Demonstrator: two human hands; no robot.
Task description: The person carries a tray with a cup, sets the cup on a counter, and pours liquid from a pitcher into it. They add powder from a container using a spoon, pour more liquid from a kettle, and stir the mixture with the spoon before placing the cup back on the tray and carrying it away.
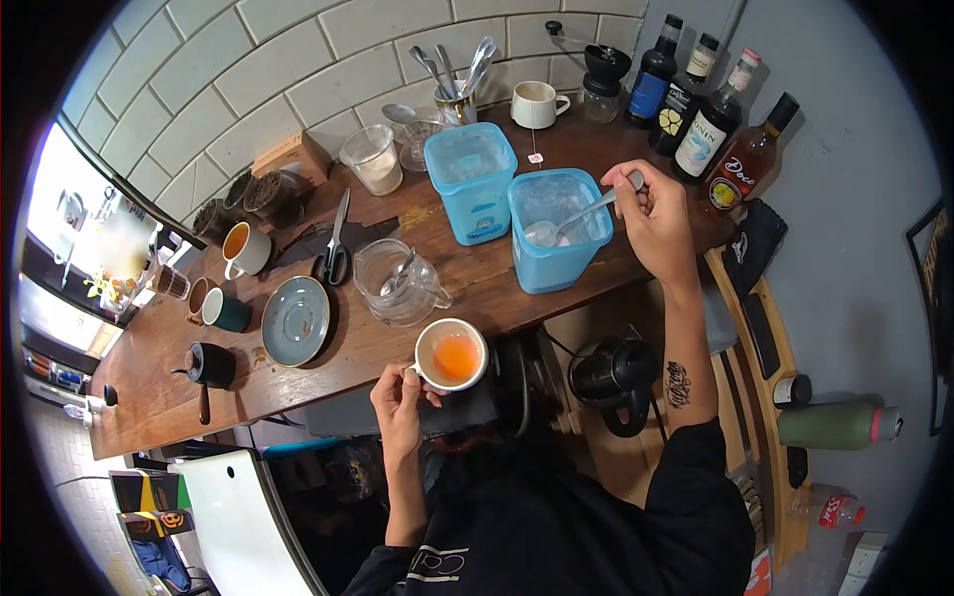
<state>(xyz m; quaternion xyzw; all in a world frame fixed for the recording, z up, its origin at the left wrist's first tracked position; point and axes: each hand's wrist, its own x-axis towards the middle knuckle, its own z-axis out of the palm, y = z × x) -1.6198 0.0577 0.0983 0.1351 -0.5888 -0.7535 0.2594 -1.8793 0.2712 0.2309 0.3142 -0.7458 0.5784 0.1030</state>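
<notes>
My left hand (402,402) grips the handle of a white cup (424,360) of orange-brown liquid, held just off the table's front edge. In my right hand (648,219) is the upper end of a metal spoon (593,209), whose bowl dips inside a blue container (556,260) with pale contents. A second blue container (477,214) stands beside it on the left. Left of that, a clear glass pitcher (393,288) holds a spoon.
A grey-blue saucer (296,321) and black scissors (338,238) lie left of the pitcher. Syrup bottles (708,129) stand at the back right. Behind the containers are a cup with a tea tag (537,106) and a grinder (602,84). A black kettle (616,372) sits below the edge.
</notes>
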